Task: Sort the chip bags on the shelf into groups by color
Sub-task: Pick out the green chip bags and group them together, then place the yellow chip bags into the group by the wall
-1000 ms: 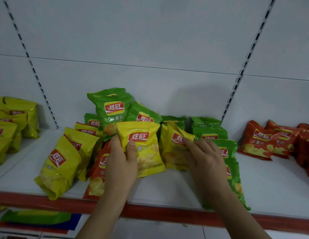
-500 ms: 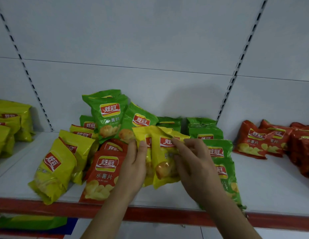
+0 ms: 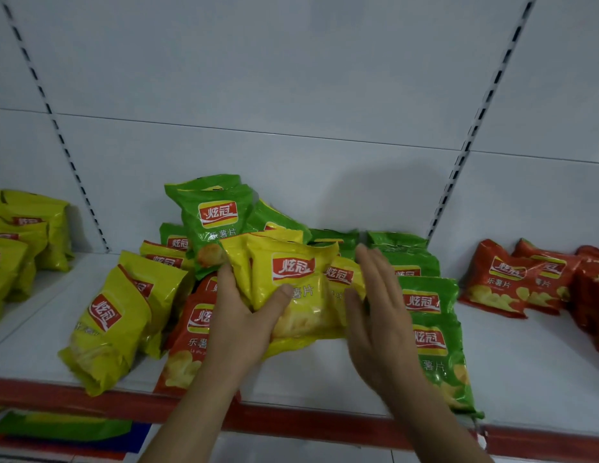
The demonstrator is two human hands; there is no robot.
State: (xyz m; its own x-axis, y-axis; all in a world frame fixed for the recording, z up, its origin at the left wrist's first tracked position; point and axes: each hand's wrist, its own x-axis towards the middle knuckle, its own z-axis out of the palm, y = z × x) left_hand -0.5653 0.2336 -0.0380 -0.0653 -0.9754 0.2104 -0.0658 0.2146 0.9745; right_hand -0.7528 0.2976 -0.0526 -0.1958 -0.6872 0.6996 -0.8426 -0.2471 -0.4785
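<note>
White shop shelf [image 3: 318,385] with a red front edge, white back panel with slotted uprights. Chip bags spread along it in rough clusters.

Left hand [image 3: 244,325] grips a stack of yellow bags [image 3: 291,289] from the left side and underneath, thumb curled onto the front of the top bag, fingers hidden behind. Looks like two or three bags stacked together; exact count unclear. The stack sits in mid-shelf, in front of the green bags, and whether its lower edge touches the shelf is hard to tell. Right hand [image 3: 378,305] is flat, fingers straight, palm against the right side of the stack, pressing or steadying it, not curled round anything. Slightly blurred.

Progress, judged from layout: partly done. Far left has a yellow pile [image 3: 24,242] already grouped. Far right has a red pile [image 3: 512,279] grouped. The middle is mixed: green bags [image 3: 211,215] leaning on the back panel and more green bags lying at the right [image 3: 428,302], a loose pair of yellow bags [image 3: 114,315] at left front, another yellow one behind them, and one red bag [image 3: 191,345] lying partly under the left forearm.

Left to do: carry the held yellow stack to the far-left pile, then the loose yellow ones, send the stray red one right, tidy the greens into one group in the centre.
</note>
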